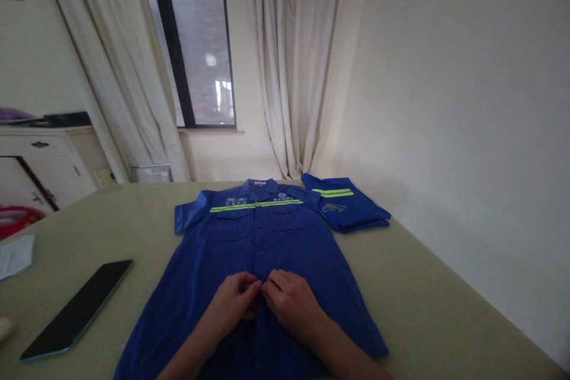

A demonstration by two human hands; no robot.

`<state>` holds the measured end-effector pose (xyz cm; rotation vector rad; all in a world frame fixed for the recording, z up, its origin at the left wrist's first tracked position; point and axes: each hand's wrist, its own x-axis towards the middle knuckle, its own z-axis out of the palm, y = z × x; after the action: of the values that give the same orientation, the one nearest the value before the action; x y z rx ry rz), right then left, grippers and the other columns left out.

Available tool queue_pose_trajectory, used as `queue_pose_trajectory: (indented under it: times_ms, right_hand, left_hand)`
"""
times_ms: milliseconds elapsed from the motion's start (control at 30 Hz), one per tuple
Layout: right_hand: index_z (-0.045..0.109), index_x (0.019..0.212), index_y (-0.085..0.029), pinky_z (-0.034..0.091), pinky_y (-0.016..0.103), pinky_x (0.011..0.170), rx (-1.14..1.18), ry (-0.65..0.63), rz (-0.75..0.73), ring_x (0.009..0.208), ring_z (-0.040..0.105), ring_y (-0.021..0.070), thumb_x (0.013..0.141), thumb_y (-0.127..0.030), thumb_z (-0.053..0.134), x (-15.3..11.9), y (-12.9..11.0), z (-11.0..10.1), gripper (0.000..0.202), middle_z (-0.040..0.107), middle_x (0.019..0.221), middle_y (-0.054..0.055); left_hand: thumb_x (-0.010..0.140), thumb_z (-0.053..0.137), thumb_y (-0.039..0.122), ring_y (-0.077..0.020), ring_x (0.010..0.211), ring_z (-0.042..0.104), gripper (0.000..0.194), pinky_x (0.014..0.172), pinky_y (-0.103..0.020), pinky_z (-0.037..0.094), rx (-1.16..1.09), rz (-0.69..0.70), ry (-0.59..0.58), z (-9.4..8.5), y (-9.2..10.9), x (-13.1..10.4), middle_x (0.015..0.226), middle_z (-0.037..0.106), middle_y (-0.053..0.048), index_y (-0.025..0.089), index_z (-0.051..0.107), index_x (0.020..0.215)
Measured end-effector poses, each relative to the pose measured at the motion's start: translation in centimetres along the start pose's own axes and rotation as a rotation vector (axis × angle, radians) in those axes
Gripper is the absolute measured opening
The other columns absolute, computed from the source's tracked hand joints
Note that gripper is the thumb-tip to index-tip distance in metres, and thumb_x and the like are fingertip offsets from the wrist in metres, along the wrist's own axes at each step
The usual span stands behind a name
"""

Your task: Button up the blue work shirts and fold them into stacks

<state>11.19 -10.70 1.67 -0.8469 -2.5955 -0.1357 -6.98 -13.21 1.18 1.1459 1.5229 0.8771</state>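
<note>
A blue short-sleeved work shirt lies face up on the table, its collar at the far side. A yellow-green reflective stripe crosses its chest above two flap pockets, and buttons show down the front. My left hand pinches the front placket below the lowest visible button. Close beside it, my right hand is closed on the same placket, its fingertips nearly touching the left ones. Whether a button sits between the fingers is hidden.
A folded blue garment with a matching stripe lies beyond the right sleeve. On the left are a dark tablet and a pale cloth or paper. The greenish table meets a wall on the right; curtains hang behind.
</note>
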Motion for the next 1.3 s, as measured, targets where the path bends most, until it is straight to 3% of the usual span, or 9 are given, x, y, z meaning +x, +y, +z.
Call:
queue_pose_trajectory:
  times_ms: [100,333,600,700,800,933,1133,1233,1300]
  right_hand:
    - [0.064,0.094,-0.02,0.046,0.027,0.074,0.04,0.06,-0.011,0.083,0.062,0.0176,0.104,-0.022,0.05,-0.1,0.0,-0.1,0.018,0.066,0.091,0.003]
    - [0.068,0.097,-0.022,0.047,0.021,0.073,0.353,0.058,0.156,0.08,0.065,0.0135,0.106,-0.027,0.047,-0.6,0.6,-0.4,0.023,0.066,0.095,0.002]
    - [0.064,0.085,-0.021,0.047,0.025,0.071,0.454,0.185,0.395,0.077,0.062,0.0155,0.092,-0.031,0.072,-0.6,0.9,-0.1,0.015,0.064,0.087,0.0]
    - [0.064,0.099,-0.022,0.051,0.027,0.079,0.534,0.216,0.385,0.087,0.064,0.0179,0.091,-0.032,0.072,-0.4,1.0,-1.0,0.015,0.065,0.096,0.002]
    - [0.062,0.121,-0.024,0.051,0.031,0.095,0.637,0.229,0.314,0.106,0.063,0.0192,0.101,-0.027,0.055,-0.2,0.7,-2.4,0.021,0.065,0.116,0.006]
    - [0.062,0.129,-0.027,0.049,0.033,0.104,0.597,0.096,0.342,0.118,0.062,0.0194,0.102,-0.021,0.046,0.0,0.8,-3.0,0.032,0.059,0.137,0.006]
    - [0.052,0.145,-0.029,0.052,0.036,0.102,0.342,-0.124,0.328,0.127,0.058,0.0248,0.095,-0.015,0.054,0.4,1.3,-0.9,0.052,0.058,0.143,0.006]
    - [0.058,0.136,-0.03,0.057,0.032,0.084,0.223,-0.194,0.334,0.114,0.065,0.024,0.095,-0.017,0.057,0.9,0.8,-0.9,0.043,0.065,0.128,0.006]
    - [0.064,0.126,-0.029,0.057,0.029,0.073,0.156,-0.219,0.37,0.104,0.069,0.0232,0.095,-0.02,0.059,1.2,0.3,-1.2,0.032,0.066,0.121,0.006]
  left_hand:
    - [0.069,0.07,0.061,-0.0168,0.062,0.062,0.046,0.052,-0.027,0.053,-0.014,0.035,0.009,0.0,-0.1,0.2,0.068,0.06,0.002,0.017,0.065,0.084]
    - [0.084,0.063,0.053,-0.0177,0.072,0.061,0.036,0.06,-0.025,0.049,0.067,0.342,0.087,0.8,0.1,-0.1,0.076,0.066,-0.002,0.017,0.068,0.087]
    - [0.074,0.072,0.059,-0.0162,0.076,0.064,0.051,0.069,-0.029,0.057,-0.205,0.124,-0.138,0.2,0.2,-0.6,0.09,0.066,-0.001,0.02,0.067,0.107]
    - [0.082,0.065,0.047,-0.0142,0.068,0.061,0.037,0.06,-0.025,0.052,0.008,0.233,-0.202,0.0,0.7,-1.2,0.092,0.069,-0.001,0.021,0.067,0.107]
    - [0.085,0.059,0.032,-0.015,0.066,0.059,0.018,0.06,-0.024,0.047,0.272,0.346,-0.298,0.0,1.6,-2.7,0.075,0.068,0.0,0.02,0.071,0.083]
    - [0.08,0.059,0.025,-0.0152,0.062,0.06,0.017,0.057,-0.024,0.046,0.291,0.198,-0.673,0.1,2.7,-4.6,0.075,0.071,0.002,0.023,0.075,0.086]
    - [0.079,0.067,0.031,-0.0172,0.063,0.062,0.021,0.053,-0.025,0.045,0.354,0.178,-0.92,-0.4,3.7,-5.2,0.079,0.075,0.0,0.027,0.079,0.095]
    - [0.083,0.067,0.046,-0.0169,0.064,0.065,0.025,0.057,-0.026,0.05,0.294,0.087,-0.915,-1.1,3.2,-4.5,0.078,0.074,-0.001,0.025,0.078,0.09]
    - [0.084,0.063,0.06,-0.0173,0.065,0.068,0.04,0.063,-0.029,0.054,0.18,-0.008,-0.714,-1.6,2.3,-3.3,0.077,0.074,-0.004,0.021,0.074,0.085]
